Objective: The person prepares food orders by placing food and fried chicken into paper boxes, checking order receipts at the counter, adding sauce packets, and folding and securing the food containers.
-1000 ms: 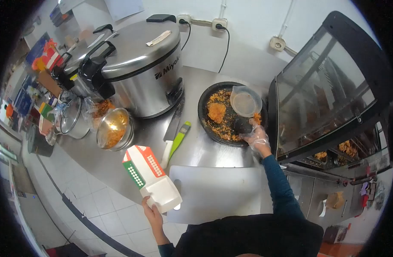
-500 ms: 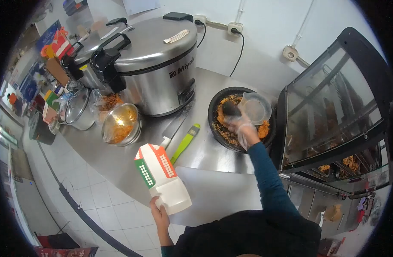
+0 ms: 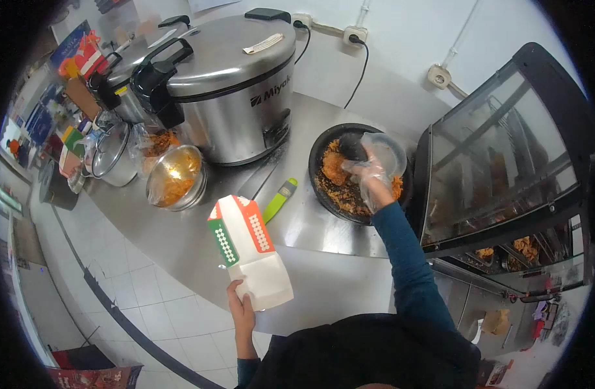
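Note:
My left hand (image 3: 243,306) grips the lower edge of an open paper food box (image 3: 264,280), white inside with orange and green printed panels. My right hand (image 3: 370,176), in a clear plastic glove, is closed around a dark stone pestle (image 3: 353,148) over a black stone mortar (image 3: 318,188). Beside the pestle lies a piece of fried chicken (image 3: 334,167), amid orange-brown crumbs and spice paste. A clear plastic bowl (image 3: 393,154) rests at the mortar's right side, partly behind my gloved hand.
Behind the box lie a green-handled tool (image 3: 281,200) and a knife (image 3: 261,178). A metal bowl of orange food (image 3: 175,178) stands left, before a large rice cooker (image 3: 229,91). A glass-fronted display cabinet (image 3: 505,149) closely borders the mortar's right side.
The pestle has shifted up and away from the chicken, which shows more fully. My right hand is less blurred. The box sits slightly more upright in my left hand.

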The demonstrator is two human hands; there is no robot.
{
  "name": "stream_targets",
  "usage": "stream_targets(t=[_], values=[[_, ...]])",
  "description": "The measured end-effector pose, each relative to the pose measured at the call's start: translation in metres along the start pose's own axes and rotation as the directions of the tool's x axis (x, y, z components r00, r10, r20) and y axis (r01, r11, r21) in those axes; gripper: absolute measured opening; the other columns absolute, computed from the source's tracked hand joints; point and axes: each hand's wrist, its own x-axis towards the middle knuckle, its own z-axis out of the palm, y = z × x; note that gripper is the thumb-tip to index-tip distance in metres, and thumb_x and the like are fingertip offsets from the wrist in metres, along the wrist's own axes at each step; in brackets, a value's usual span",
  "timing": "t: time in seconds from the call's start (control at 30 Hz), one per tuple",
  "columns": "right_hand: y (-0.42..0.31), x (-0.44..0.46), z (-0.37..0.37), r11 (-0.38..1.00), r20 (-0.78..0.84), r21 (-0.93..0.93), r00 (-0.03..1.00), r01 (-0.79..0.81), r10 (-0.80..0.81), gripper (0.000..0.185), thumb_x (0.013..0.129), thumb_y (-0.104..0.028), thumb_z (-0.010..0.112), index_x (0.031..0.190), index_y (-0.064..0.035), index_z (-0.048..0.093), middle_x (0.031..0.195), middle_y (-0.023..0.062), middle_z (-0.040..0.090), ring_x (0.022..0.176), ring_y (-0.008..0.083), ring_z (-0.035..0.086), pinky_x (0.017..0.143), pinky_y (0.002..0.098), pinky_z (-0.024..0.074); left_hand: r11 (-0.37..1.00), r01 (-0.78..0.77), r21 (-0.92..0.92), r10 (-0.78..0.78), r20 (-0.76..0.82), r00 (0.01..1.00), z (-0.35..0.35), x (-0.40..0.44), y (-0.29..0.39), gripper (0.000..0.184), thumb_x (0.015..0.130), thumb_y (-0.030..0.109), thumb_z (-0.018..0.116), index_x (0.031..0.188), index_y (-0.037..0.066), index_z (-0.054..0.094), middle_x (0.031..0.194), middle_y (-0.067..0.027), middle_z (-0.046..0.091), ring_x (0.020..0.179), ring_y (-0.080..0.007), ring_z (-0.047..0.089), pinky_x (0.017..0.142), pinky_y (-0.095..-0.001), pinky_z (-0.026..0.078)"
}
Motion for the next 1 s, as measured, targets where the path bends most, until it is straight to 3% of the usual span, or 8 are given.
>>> stream_targets(t=[0.13,0.27,0.33,0.4,0.5,0.63,0.87,1.0], values=[[-0.013,-0.02,0.009,0.714,-0.154,-0.675,0.911,0.187,-0.383,0.07,0.076,-0.023,0.061,0.136,-0.0255,0.025,0.092,0.0193,0.062,0.082,0.0309,0.061,0.073,0.0401,0.0475,0.999,-0.006,0.044,0.007,-0.012,1.0,-0.003,0.0,-0.008,0.04,0.073,-0.004,0.038,0.112,0.0,0.041,0.113,-0.0172,0.044,0.108,-0.0279,0.042,0.096,-0.0344,0.029],[0.001,-0.018,0.023,0.289,0.171,-0.941,0.984,0.175,-0.037,0.063,0.077,-0.012,0.055,0.135,-0.0217,0.03,0.085,0.0149,0.063,0.08,0.0281,0.061,0.073,0.0397,0.0452,0.999,-0.025,0.035,0.025,-0.001,1.0,-0.001,0.001,-0.01,0.04,0.073,-0.004,0.038,0.113,0.001,0.041,0.113,-0.0171,0.045,0.109,-0.0282,0.042,0.096,-0.0343,0.028],[0.019,0.025,-0.006,0.975,0.113,-0.224,0.993,-0.008,0.034,0.063,0.077,-0.01,0.055,0.135,-0.0171,0.03,0.081,0.0095,0.063,0.075,0.0242,0.061,0.071,0.0364,0.0455,0.999,-0.022,0.028,0.022,0.013,1.0,0.002,-0.005,-0.007,0.04,0.073,-0.003,0.039,0.113,0.001,0.041,0.113,-0.017,0.045,0.109,-0.0286,0.042,0.097,-0.0344,0.028],[0.005,0.028,-0.015,0.927,0.097,0.35,0.99,-0.134,0.107,0.063,0.077,-0.007,0.055,0.135,-0.0093,0.03,0.077,0.0008,0.061,0.067,0.0168,0.056,0.069,0.0291,0.0441,1.0,-0.016,0.016,0.015,0.014,1.0,0.005,0.002,-0.003,0.04,0.073,-0.003,0.039,0.113,0.001,0.041,0.113,-0.0169,0.045,0.109,-0.029,0.042,0.097,-0.0346,0.027],[0.024,0.019,-0.015,0.991,0.013,-0.089,0.995,0.098,-0.097,0.07,0.076,-0.021,0.061,0.136,-0.0143,0.026,0.09,0.0148,0.063,0.082,0.023,0.061,0.077,0.0328,0.0446,1.0,-0.018,0.008,0.018,0.021,1.0,0.004,0.0,-0.014,0.04,0.073,-0.003,0.039,0.113,0.001,0.041,0.113,-0.0169,0.045,0.109,-0.029,0.042,0.097,-0.0343,0.027],[-0.011,-0.025,0.006,0.361,0.23,-0.901,0.97,0.241,-0.073,0.069,0.075,-0.027,0.061,0.133,-0.0133,0.028,0.088,0.0225,0.061,0.086,0.0333,0.06,0.079,0.0406,0.0452,1.0,-0.01,0.011,0.009,0.027,1.0,0.006,0.001,-0.011,0.039,0.074,-0.003,0.038,0.113,0.002,0.041,0.114,-0.0165,0.046,0.108,-0.0275,0.043,0.096,-0.0338,0.029],[-0.005,0.037,0.034,0.344,0.067,-0.939,0.979,-0.003,0.19,0.076,0.067,-0.008,0.055,0.135,-0.0064,0.021,0.089,0.0239,0.06,0.083,0.0334,0.061,0.076,0.0386,0.0466,1.0,-0.026,-0.005,0.026,0.034,0.999,0.009,-0.001,0.021,0.041,0.074,-0.004,0.038,0.114,0.004,0.04,0.113,-0.0172,0.047,0.105,-0.0271,0.047,0.093,-0.0339,0.033],[0.008,0.034,0.011,0.638,0.252,-0.715,0.956,0.287,-0.148,0.083,0.064,-0.006,0.059,0.137,-0.0111,0.02,0.094,0.0217,0.06,0.084,0.0321,0.06,0.077,0.036,0.0455,0.99,-0.104,0.095,0.104,0.001,0.995,0.0,-0.007,0.007,0.04,0.075,-0.004,0.038,0.114,0.004,0.041,0.111,-0.0182,0.048,0.103,-0.0277,0.048,0.091,-0.0323,0.034]])
